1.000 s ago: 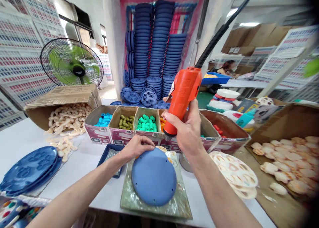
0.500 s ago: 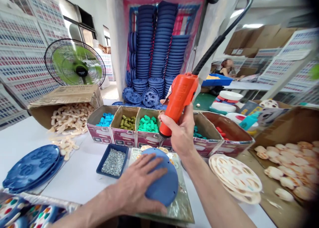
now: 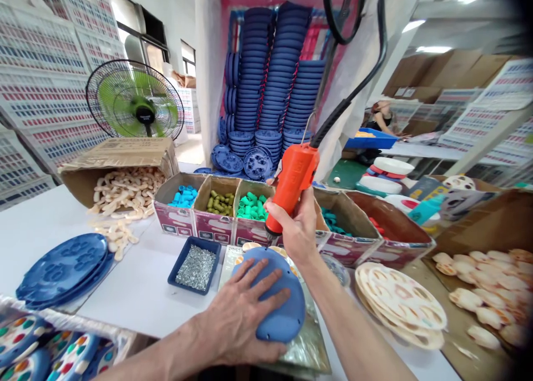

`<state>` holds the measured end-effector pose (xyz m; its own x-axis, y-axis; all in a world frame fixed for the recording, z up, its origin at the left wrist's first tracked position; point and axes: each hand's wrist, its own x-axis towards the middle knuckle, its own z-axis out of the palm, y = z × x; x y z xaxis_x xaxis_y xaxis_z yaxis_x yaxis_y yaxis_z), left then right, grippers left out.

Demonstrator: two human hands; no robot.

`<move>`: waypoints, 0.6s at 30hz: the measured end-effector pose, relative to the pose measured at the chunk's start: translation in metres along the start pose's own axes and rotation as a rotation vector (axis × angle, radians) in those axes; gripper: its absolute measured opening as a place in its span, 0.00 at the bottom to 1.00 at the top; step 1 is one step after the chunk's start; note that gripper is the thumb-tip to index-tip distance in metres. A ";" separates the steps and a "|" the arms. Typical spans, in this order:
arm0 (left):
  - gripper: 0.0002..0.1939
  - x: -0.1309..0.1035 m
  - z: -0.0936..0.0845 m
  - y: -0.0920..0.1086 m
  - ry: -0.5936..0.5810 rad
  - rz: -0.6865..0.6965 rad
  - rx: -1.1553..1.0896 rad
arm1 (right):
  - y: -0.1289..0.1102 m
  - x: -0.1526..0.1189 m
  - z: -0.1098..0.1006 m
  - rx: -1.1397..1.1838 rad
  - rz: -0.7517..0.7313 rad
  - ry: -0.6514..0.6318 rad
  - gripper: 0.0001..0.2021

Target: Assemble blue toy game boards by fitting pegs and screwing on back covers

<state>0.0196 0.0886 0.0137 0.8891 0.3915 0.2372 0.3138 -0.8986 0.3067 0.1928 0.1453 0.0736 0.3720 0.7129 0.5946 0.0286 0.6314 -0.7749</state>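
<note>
My left hand (image 3: 250, 309) lies spread on a round blue disc (image 3: 287, 303), pressing on its face. Under the disc is a board (image 3: 310, 347) with a shiny covering, and cream pieces show past the disc's far edge. My right hand (image 3: 300, 222) is wrapped around an orange electric screwdriver (image 3: 293, 175), which hangs from a cable. The tool points down, its tip close to the far edge of the disc; whether it touches is too small to tell. A dark blue tray of small metal screws (image 3: 195, 267) stands left of the board.
Cardboard bins (image 3: 212, 228) of coloured parts line the back. Blue discs (image 3: 62, 270) lie left, cream discs (image 3: 400, 303) right. A box (image 3: 120, 153) spills cream pieces; shell-like pieces (image 3: 491, 292) fill the right. A fan (image 3: 144, 111) stands behind. A person (image 3: 381, 117) sits far back right.
The view has shifted, so most things appear slightly further right. The screwdriver and my right hand have come down a little, bringing the tip nearer the disc's edge. My left hand stays on the disc.
</note>
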 end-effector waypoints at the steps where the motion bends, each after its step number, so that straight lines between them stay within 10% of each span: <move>1: 0.39 0.000 -0.001 0.000 -0.007 0.003 0.002 | 0.001 -0.001 0.000 -0.001 -0.008 -0.006 0.28; 18: 0.38 0.000 0.000 -0.002 -0.043 0.008 0.043 | -0.010 0.002 -0.002 0.099 -0.037 -0.084 0.23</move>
<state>0.0186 0.0904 0.0128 0.9049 0.3763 0.1989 0.3200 -0.9096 0.2649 0.1956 0.1401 0.0821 0.2932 0.7093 0.6411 -0.0526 0.6815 -0.7299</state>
